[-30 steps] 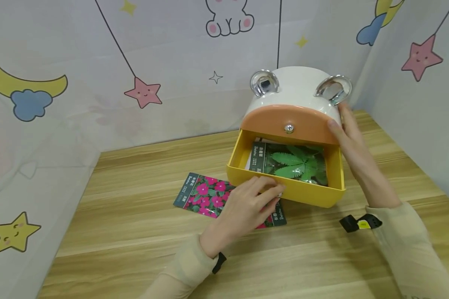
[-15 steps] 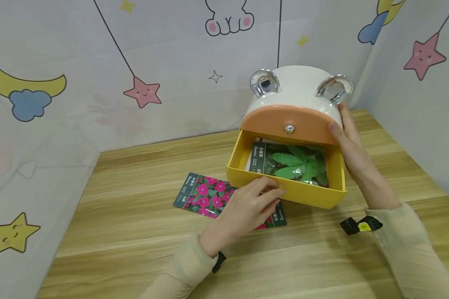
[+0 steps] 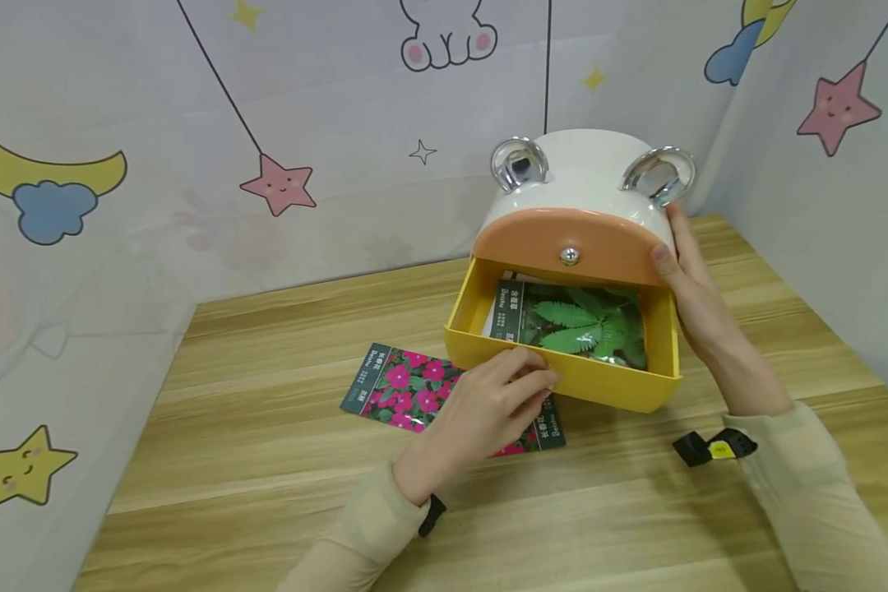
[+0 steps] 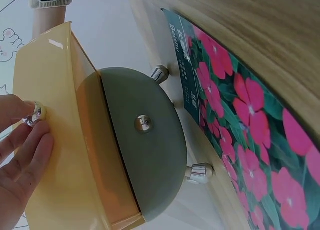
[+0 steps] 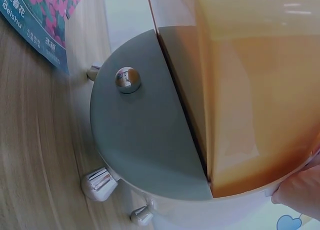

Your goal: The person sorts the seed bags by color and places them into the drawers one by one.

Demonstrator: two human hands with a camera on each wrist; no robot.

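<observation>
A small drawer cabinet (image 3: 595, 173) with a white body and silver ears stands on the table, its yellow drawer (image 3: 614, 386) pulled out below an orange drawer (image 3: 533, 234). Inside lies a seed packet (image 3: 588, 321) with a green fern-like leaf. My left hand (image 3: 484, 403) pinches the drawer's silver knob (image 4: 36, 114) between thumb and fingers. The right hand (image 3: 699, 288) holds the cabinet's right side, thumb at its front edge and fingers behind, partly hidden. Under the left wrist lies a pink-flower seed packet (image 3: 407, 386), partly covered by the hand.
Below the yellow drawer, a grey-green drawer (image 4: 142, 155) with a silver knob is shut, seen in the wrist views. The wooden table (image 3: 266, 460) meets a printed cloth wall (image 3: 340, 82) behind and at both sides. Silver feet (image 5: 100, 184) support the cabinet.
The head view has shifted very slightly. Both hands, the cabinet and the pulled-out drawer otherwise stay in place.
</observation>
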